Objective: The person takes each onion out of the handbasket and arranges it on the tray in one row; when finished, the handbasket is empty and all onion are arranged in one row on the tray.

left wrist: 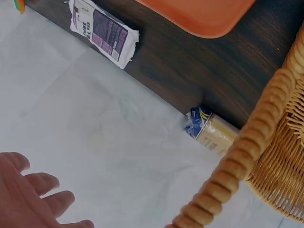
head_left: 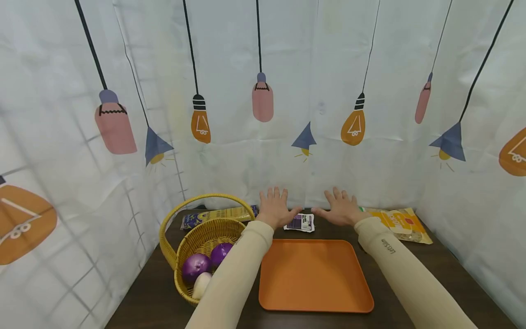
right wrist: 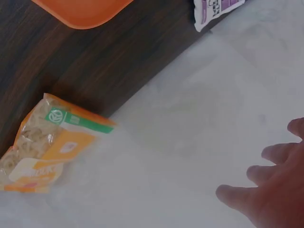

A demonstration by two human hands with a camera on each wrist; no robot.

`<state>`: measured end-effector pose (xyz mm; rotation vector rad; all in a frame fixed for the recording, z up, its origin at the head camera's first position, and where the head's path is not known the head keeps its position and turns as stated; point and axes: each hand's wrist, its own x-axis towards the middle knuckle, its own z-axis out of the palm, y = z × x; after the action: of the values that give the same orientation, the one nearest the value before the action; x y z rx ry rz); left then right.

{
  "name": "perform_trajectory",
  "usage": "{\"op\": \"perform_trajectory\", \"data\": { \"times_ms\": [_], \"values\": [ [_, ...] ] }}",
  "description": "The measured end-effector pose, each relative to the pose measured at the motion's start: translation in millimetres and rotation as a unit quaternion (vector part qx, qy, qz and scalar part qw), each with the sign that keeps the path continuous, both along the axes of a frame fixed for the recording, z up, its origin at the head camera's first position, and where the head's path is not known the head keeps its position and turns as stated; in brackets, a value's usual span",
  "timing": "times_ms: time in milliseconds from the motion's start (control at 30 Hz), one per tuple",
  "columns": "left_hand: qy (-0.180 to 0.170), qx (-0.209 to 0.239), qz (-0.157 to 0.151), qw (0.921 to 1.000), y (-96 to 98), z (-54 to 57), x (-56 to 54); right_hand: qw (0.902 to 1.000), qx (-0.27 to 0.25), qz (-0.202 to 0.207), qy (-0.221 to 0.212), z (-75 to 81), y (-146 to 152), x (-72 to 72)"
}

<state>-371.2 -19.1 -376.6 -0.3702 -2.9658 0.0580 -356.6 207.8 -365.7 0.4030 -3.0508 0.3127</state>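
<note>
My left hand [head_left: 274,211] reaches forward with fingers spread and straight, holding nothing, to the right of the basket's handle. My right hand [head_left: 342,211] is stretched out the same way, its fingers apart and its grasp bare. Between the two hands lies a small white and purple packet [head_left: 302,222] on the table. An orange tray [head_left: 315,276] sits nearer, between my forearms. Close to the right hand is a yellow and orange snack bag [head_left: 396,221], partly behind the sleeve.
A yellow wicker basket [head_left: 181,256] stands left, containing purple onions [head_left: 196,267] and a white rounded item [head_left: 202,284]; my left sleeve covers part of it. Behind its handle lies a long yellow and blue package [head_left: 223,214]. A white lamp-print curtain [head_left: 230,169] surrounds the dark table [head_left: 139,306].
</note>
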Motion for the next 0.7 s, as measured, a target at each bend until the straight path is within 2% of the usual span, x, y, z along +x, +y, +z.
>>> {"op": "perform_trajectory", "data": {
  "times_ms": [167,333,500,700],
  "values": [
    [-0.002,-0.013,0.000,0.9999,-0.3,-4.1,4.3,0.9998,0.010,0.000,-0.016,-0.8,-5.9,2.7],
    [-0.014,-0.028,-0.008,0.9995,1.4,-16.2,11.5,0.9996,0.010,0.005,-0.025,-10.1,-8.2,5.4],
    [-0.035,-0.004,-0.030,0.9989,3.2,-32.6,21.0,0.9993,0.008,0.022,-0.027,-28.9,-6.6,8.8],
    [-0.060,0.041,-0.066,0.9951,2.9,-49.4,39.3,0.9982,-0.002,0.048,-0.036,-49.3,-6.9,24.0]
  ]
}}
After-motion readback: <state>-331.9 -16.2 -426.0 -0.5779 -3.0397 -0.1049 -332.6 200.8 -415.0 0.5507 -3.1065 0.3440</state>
